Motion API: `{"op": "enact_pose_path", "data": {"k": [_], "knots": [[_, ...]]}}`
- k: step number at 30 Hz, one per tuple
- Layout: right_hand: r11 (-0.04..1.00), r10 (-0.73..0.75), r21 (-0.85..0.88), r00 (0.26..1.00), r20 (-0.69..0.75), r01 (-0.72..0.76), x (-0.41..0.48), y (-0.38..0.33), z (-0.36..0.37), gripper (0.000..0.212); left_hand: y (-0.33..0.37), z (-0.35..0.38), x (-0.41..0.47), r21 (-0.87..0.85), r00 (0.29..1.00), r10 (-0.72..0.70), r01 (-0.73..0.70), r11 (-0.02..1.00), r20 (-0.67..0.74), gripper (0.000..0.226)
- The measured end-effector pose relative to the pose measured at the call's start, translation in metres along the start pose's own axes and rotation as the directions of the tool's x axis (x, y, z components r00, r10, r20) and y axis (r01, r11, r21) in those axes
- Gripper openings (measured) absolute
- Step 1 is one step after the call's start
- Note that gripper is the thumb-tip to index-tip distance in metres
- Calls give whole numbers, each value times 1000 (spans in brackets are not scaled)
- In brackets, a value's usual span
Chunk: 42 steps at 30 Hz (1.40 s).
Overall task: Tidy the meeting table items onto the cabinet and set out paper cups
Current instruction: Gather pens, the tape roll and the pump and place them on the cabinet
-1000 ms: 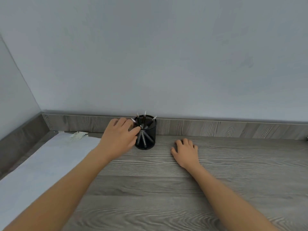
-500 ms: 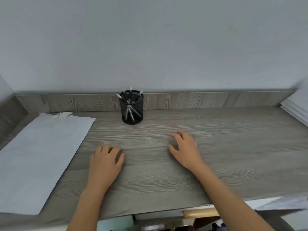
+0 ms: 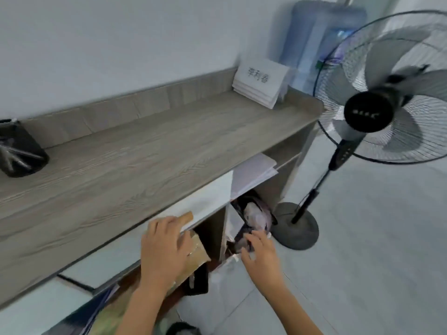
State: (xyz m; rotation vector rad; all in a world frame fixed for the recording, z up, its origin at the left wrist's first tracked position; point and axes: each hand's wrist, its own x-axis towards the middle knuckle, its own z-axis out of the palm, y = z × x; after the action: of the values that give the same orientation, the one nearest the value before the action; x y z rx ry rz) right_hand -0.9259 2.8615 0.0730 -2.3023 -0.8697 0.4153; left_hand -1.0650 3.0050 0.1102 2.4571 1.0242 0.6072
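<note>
Grey woodgrain cabinet top [image 3: 150,146], white printed name cards [image 3: 261,81] stacked; left hand [image 3: 164,250] on tan cardboard [image 3: 197,255], grasp unclear; right hand [image 3: 262,255] splayed, empty.

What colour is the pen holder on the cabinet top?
Black. The pen holder shows, somewhat blurred, in the head view.

The pen holder [image 3: 23,151] is cut off by the left edge and blurred. The fan [image 3: 367,111] is clipped at the right. The clutter [image 3: 256,213] by the right hand [image 3: 261,252] cannot be identified
</note>
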Motion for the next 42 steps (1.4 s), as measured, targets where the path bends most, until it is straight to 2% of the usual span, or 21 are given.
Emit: {"op": "enact_pose_path", "data": {"k": [2, 4, 8, 12, 18, 23, 25, 29, 34, 38, 42], "knots": [[985, 171, 1, 985, -22, -171, -37, 49, -14, 50, 39, 35, -19, -172, 979, 11, 24, 985, 202, 45], [953, 304, 4, 951, -48, -304, -69, 87, -26, 49, 62, 69, -41, -188, 921, 54, 21, 982, 387, 39], [823, 568, 107, 812, -134, -558, -133, 145, -48, 41, 102, 120, -85, -242, 696, 190, -25, 970, 693, 29], [692, 720, 234, 671, -175, -682, -189, 170, -62, 43, 143, 156, -102, -266, 500, 286, -112, 957, 818, 27], [457, 884, 413, 348, -313, -788, -260, 200, -92, 43, 233, 205, -112, -380, 284, 454, -279, 882, 845, 8], [283, 921, 547, 65, -383, -788, -290, 224, -116, 42, 318, 238, -130, -500, 109, 591, -424, 755, 800, 13], [252, 909, 594, -23, -415, -764, -293, 233, -130, 41, 348, 250, -135, -542, 38, 627, -464, 700, 778, 13], [217, 874, 662, -160, -460, -717, -294, 246, -157, 40, 405, 275, -136, -612, -60, 671, -476, 631, 739, 18], [146, 845, 734, -303, -442, -663, -287, 252, -159, 36, 442, 304, -136, -659, -177, 668, -468, 589, 723, 17], [62, 866, 802, -368, -339, -594, -281, 250, -134, 33, 449, 329, -150, -636, -256, 604, -508, 581, 755, 23], [-28, 858, 855, -451, -245, -518, -294, 250, -121, 35, 446, 339, -176, -634, -362, 530, -554, 540, 767, 19]]}}
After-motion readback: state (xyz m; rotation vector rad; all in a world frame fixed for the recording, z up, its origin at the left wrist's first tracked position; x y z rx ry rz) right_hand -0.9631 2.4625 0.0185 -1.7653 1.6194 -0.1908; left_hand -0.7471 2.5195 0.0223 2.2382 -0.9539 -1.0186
